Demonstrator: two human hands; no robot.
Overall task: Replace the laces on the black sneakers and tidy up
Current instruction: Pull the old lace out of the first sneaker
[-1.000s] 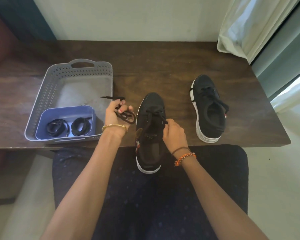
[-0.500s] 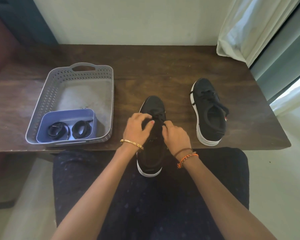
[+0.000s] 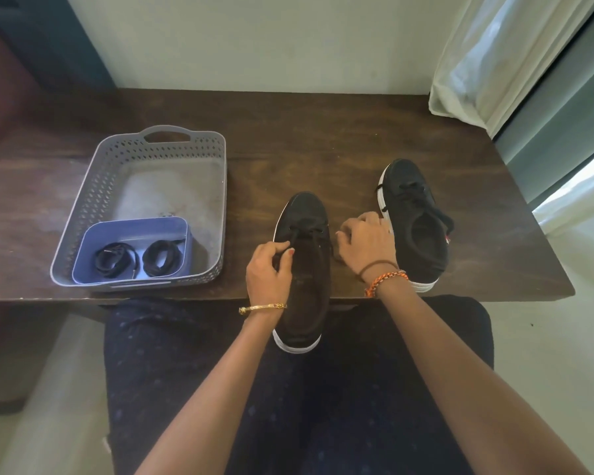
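Dark wood table point(image 3: 323, 138) holds a grey basket point(image 3: 93, 186); its blue tub point(image 3: 131, 231) contains two coiled black laces point(image 3: 136, 258). Her left hand point(image 3: 268, 269) pinches the near sneaker's point(image 3: 306, 269) lace; the right hand point(image 3: 367, 241) curls loosely between both sneakers, grip unclear.

Bare tabletop point(image 3: 288, 138) beyond sneakers; basket point(image 3: 199, 145) blocks left.

Half a second back both hands were bunched together over the near sneaker point(image 3: 304, 269). The right hand point(image 3: 366, 243) has since swung off it toward the far sneaker point(image 3: 414, 222), fingers curled. The left hand point(image 3: 268, 269), which 1 second ago held a loose lace beside the basket point(image 3: 141, 207), now pinches the near sneaker's lace point(image 3: 300, 233).
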